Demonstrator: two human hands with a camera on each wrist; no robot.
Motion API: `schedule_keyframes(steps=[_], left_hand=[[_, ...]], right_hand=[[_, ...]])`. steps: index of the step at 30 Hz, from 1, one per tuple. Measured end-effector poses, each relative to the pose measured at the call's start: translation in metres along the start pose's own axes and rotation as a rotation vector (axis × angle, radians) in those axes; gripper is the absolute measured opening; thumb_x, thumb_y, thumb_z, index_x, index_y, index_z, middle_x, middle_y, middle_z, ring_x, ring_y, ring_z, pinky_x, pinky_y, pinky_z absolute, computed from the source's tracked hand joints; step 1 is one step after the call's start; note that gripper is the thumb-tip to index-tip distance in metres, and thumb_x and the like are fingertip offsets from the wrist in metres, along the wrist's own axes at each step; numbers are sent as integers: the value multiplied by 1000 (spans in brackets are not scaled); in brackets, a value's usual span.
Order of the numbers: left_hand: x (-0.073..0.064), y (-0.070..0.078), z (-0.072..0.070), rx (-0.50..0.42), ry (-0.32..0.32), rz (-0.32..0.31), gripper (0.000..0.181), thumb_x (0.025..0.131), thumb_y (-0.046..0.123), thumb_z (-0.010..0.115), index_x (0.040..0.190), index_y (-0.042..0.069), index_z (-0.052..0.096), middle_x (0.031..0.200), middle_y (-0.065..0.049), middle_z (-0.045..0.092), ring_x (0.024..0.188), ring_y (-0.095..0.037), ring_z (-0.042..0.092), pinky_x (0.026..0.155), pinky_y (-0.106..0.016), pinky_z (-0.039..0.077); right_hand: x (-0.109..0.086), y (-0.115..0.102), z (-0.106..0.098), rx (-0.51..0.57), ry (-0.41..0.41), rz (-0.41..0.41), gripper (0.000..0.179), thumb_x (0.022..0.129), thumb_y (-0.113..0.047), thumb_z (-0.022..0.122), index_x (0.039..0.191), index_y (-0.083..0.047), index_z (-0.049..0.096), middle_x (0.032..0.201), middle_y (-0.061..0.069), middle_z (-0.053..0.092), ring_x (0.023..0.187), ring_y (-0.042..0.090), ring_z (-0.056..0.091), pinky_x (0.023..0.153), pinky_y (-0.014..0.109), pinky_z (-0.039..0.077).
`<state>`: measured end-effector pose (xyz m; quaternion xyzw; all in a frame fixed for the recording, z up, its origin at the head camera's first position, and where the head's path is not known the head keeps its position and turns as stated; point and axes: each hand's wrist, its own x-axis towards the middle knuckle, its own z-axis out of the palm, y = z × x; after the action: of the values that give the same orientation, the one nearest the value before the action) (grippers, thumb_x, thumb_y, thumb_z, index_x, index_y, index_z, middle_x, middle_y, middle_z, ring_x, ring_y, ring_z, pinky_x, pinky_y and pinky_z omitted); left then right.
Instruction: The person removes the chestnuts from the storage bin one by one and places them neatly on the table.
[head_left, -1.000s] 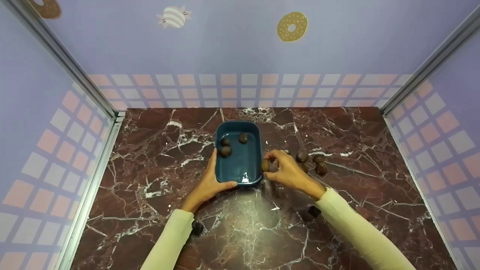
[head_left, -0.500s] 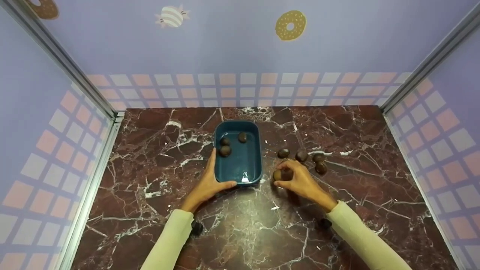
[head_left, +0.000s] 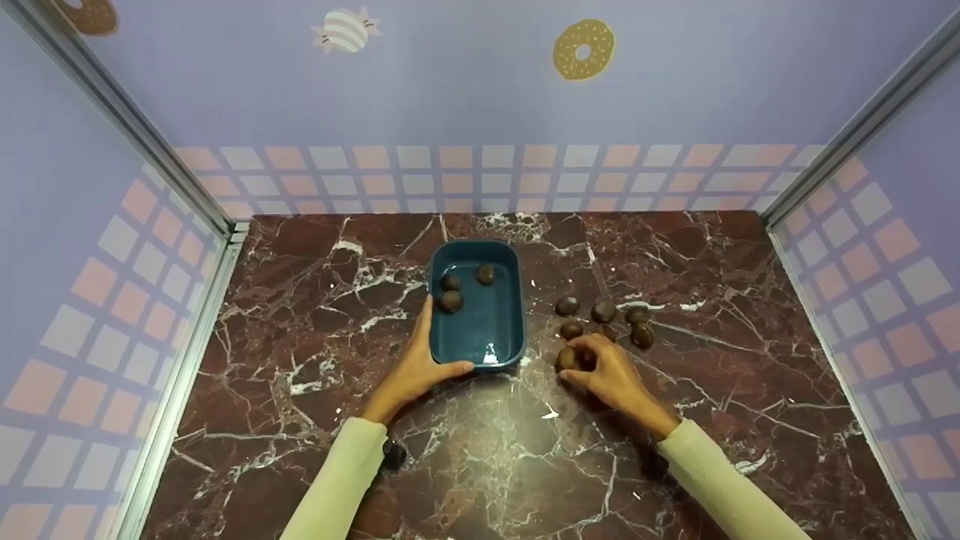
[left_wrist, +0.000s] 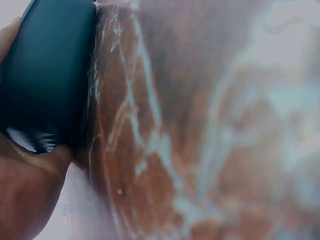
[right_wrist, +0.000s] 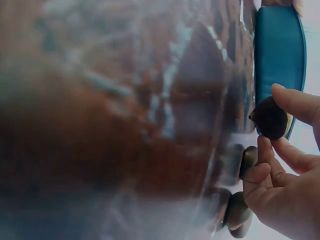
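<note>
My left hand (head_left: 416, 360) holds the blue rectangular dish (head_left: 486, 337) at its near left corner, thumb along the near rim, fingers along the left side. In the left wrist view the thumb (left_wrist: 52, 162) presses the dish's end wall. Inside the dish lie three brown chestnuts, one chestnut (head_left: 486, 274) apart from the other two. Right of the dish, my right hand (head_left: 611, 379) pinches a chestnut (right_wrist: 270, 119) between thumb and fingertips, low over the table. Its pointed tip shows in the right wrist view.
Several loose chestnuts (head_left: 604, 311) lie on the red-brown marble tabletop (head_left: 315, 322) just beyond the right hand, one partly hidden by it. Purple panels with a checked border (head_left: 495, 180) enclose the back and both sides.
My right hand has moved from the dish's right edge rightward and toward me with a chestnut. Chestnuts it covered now show. The left hand and dish stay put.
</note>
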<state>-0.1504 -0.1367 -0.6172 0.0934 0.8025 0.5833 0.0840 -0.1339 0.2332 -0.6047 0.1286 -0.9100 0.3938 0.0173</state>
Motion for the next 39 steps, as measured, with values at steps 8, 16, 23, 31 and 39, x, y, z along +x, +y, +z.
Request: schedule_keyframes(steps=[8, 16, 23, 31, 39], left_hand=[[-2, -2, 0, -9, 3, 1, 147, 80, 39, 101, 179, 21, -5, 185, -11, -4, 170, -33, 1, 134, -58, 11], [-1, -2, 0, 6, 10, -2, 145, 81, 37, 101, 179, 20, -4, 185, -11, -2, 170, -33, 2, 134, -59, 11], [-1, -2, 0, -30, -7, 1, 143, 84, 34, 99, 179, 20, -6, 185, -12, -7, 170, -34, -3, 133, -62, 9], [0, -2, 1, -11, -4, -1, 143, 83, 31, 100, 179, 21, -7, 185, -11, -5, 170, -33, 0, 134, -60, 10], [0, 0, 1, 3, -2, 10, 145, 82, 37, 100, 179, 20, -5, 185, -12, -4, 170, -34, 1, 134, -59, 9]], right_hand=[[-7, 9, 0, 35, 39, -2, 46, 79, -9, 100, 119, -1, 78, 117, 12, 77, 107, 32, 72, 97, 51, 56], [-10, 12, -4, 72, 45, 40, 48, 79, -1, 98, 123, -2, 78, 119, 15, 79, 112, 35, 74, 102, 54, 56], [-11, 10, 1, 149, 18, 114, 45, 79, -1, 97, 120, -5, 77, 91, 3, 75, 79, 17, 64, 73, 27, 49], [-10, 13, 3, 6, 81, 37, 44, 78, -4, 99, 118, -6, 80, 101, 5, 74, 81, 20, 63, 76, 36, 50], [-8, 11, 1, -35, 103, 11, 43, 78, -5, 99, 117, -2, 81, 115, 13, 74, 108, 33, 71, 97, 52, 54]])
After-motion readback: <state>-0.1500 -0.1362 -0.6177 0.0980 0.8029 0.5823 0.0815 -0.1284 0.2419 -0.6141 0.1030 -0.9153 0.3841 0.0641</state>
